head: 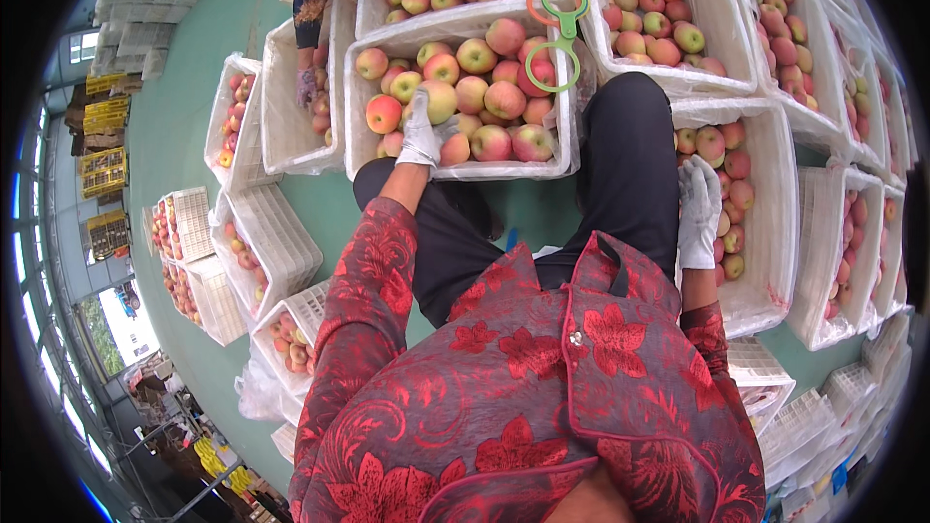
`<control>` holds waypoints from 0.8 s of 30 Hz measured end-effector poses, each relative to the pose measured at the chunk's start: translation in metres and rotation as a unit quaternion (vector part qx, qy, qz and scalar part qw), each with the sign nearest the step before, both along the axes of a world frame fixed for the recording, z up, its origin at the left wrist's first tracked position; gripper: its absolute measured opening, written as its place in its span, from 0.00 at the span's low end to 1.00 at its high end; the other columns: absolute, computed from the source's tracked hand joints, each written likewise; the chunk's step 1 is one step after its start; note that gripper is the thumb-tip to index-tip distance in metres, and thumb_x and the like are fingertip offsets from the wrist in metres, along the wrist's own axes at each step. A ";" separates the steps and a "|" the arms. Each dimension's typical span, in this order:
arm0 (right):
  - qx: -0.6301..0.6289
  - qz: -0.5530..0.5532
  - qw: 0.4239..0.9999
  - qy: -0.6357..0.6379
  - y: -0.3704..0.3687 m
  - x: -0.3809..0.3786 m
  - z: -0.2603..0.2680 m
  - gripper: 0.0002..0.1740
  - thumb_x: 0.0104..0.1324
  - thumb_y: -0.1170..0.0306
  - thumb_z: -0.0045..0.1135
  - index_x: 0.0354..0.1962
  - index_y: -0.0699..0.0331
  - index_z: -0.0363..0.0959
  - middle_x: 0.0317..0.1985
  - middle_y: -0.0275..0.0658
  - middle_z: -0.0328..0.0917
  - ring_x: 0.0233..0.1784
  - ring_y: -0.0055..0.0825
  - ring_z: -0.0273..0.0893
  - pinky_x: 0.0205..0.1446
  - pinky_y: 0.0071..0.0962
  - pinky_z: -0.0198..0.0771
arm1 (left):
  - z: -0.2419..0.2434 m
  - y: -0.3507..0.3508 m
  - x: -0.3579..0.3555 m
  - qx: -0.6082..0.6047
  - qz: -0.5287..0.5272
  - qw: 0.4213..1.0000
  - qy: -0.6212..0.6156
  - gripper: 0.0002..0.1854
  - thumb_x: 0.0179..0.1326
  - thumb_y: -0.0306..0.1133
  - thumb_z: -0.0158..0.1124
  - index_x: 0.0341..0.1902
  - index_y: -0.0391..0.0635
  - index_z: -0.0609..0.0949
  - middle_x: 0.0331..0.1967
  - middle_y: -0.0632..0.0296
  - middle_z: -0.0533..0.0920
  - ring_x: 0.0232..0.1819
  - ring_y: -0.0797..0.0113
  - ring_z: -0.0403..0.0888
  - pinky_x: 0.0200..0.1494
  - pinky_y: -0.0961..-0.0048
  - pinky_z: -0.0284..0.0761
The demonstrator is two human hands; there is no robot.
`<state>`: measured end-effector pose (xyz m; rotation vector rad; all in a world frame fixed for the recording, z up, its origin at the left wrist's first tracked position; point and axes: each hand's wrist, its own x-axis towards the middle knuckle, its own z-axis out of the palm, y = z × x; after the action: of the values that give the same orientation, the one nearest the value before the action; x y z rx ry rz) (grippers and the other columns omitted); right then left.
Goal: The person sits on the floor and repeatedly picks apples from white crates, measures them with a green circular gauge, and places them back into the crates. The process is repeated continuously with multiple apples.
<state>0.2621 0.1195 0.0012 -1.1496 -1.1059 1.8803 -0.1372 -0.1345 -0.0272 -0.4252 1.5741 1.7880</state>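
My left hand (423, 132), in a pale work glove, has its thumb and fingers around a yellow-green apple (440, 102) at the near left of the plastic-lined white crate (465, 173) before me. Many red and yellow apples (504, 100) lie in that crate. A green ring sizing gauge (569, 25) and an orange one (536, 6) lie across its far right corner. My right hand (699, 211), also gloved, is over the left side of another lined crate (777, 232) at my right, against its apples (734, 196); whether its fingers hold one cannot be told.
More crates of apples (657, 22) stand beyond and to the right. At the upper left, a co-worker's gloved hand (306, 87) reaches into a neighbouring crate (280, 94). Further crates (272, 232) stand on the green floor (189, 87) at left. My knees flank the middle crate.
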 end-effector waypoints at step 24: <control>0.132 -0.071 0.898 -0.415 0.023 0.125 -0.181 0.17 0.66 0.67 0.58 0.50 0.66 0.71 0.43 0.45 0.80 0.45 0.34 0.79 0.51 0.32 0.74 | -0.036 0.021 -0.148 -0.288 -0.158 0.896 0.298 0.27 0.68 0.49 0.57 0.58 0.38 0.74 0.41 0.55 0.80 0.35 0.62 0.80 0.31 0.68 0.78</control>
<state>0.3867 0.1427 -0.1802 -1.8688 -1.5974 1.0562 -0.2851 -0.1135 -0.0635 0.1486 2.4515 1.2249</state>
